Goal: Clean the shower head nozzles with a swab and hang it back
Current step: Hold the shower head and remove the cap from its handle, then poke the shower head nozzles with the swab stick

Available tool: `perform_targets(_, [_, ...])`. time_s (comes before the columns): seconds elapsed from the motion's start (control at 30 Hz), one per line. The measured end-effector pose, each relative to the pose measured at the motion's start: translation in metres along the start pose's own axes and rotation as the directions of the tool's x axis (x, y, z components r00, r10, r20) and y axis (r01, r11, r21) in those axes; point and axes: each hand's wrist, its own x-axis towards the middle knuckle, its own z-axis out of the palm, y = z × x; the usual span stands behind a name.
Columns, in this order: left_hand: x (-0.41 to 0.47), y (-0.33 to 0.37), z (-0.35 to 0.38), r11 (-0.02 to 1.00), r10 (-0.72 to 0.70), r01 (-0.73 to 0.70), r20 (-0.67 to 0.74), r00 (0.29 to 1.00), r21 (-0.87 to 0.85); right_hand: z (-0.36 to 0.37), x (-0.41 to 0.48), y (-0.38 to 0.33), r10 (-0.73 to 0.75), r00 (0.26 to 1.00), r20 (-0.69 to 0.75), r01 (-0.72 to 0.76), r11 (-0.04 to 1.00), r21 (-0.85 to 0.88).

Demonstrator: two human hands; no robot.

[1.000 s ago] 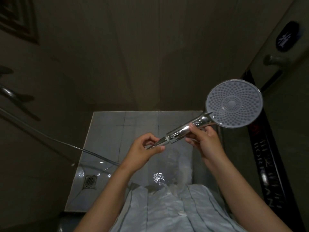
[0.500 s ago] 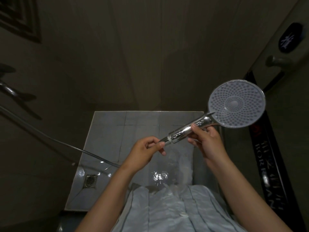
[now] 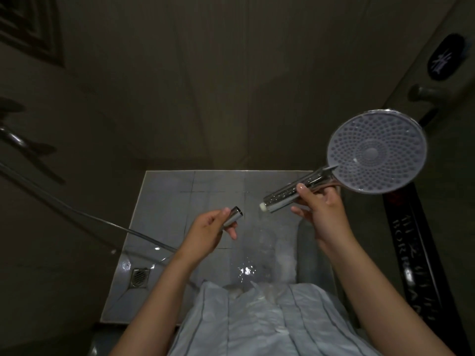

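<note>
The shower head (image 3: 376, 151) is held in the air at the right of the view, above the shower floor (image 3: 167, 196), and its chrome handle (image 3: 285, 196) lies in the right hand (image 3: 322, 209). The grip sits at the upper half of the handle, just below the round disc. The right fingers (image 3: 300, 187) are clamped on the handle, thumb pressed on its upper side and the others curled round beneath. The lower stretch and its white end (image 3: 262, 206) stick out bare past them. The long axis runs on a slant, the white end low and to the left, the disc high and to the right. The pale nozzle face, with its rings of dots, is turned up toward the camera. A short way left of the white end, and not touching it, the left hand (image 3: 205, 233) pinches the chrome hose connector (image 3: 234, 216) between thumb and fingertips, the remaining fingers loosely bent. The connector's open mouth points up and right toward the handle. The hose (image 3: 90, 217) trails from that hand down and away to the left wall. Below lie wet grey tiles with a square drain (image 3: 140, 277) at the left, and a striped pale garment (image 3: 257, 325) fills the bottom edge.
</note>
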Motion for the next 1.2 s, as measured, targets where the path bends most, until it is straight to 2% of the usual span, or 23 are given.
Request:
perform_targets(0.27, [0.001,-0.003,0.001,1.0,0.012,-0.011,0.034,0.999,-0.011,0.0,-0.001,-0.011,-0.089,0.996,-0.023,0.087,0.995,-0.053])
perform_targets(0.47, [0.002,0.0,0.003,0.997,0.009,-0.006,0.047,0.999,-0.075,-0.002,0.001,-0.019,-0.167,0.986,0.011,0.166,0.97,-0.179])
perform_targets(0.63, [0.002,0.01,0.006,0.998,0.041,-0.037,0.084,0.996,-0.057,-0.003,-0.003,-0.035,-0.252,0.964,0.084,0.265,0.891,-0.368])
perform_targets(0.73, [0.001,0.022,0.011,0.996,0.083,-0.08,0.124,0.989,-0.028,0.0,-0.003,-0.041,-0.247,0.966,0.072,0.249,0.829,-0.502])
perform_targets(0.8, [0.0,0.031,0.014,0.993,0.117,-0.118,0.135,0.984,-0.001,0.007,0.0,-0.044,-0.269,0.961,0.068,0.267,0.829,-0.492])
perform_targets(0.9, [-0.001,0.044,0.016,0.987,0.154,-0.159,0.115,0.981,0.036,0.018,0.0,-0.052,-0.317,0.94,0.123,0.329,0.757,-0.565])
perform_targets(1.07, [0.004,0.066,0.019,0.967,0.238,-0.246,0.115,0.964,0.062,0.032,-0.01,-0.063,-0.347,0.901,0.26,0.434,0.721,-0.54])
perform_targets(1.2, [0.011,0.082,0.016,0.954,0.293,-0.298,0.101,0.951,0.028,0.037,-0.013,-0.07,-0.339,0.888,0.311,0.452,0.771,-0.449])
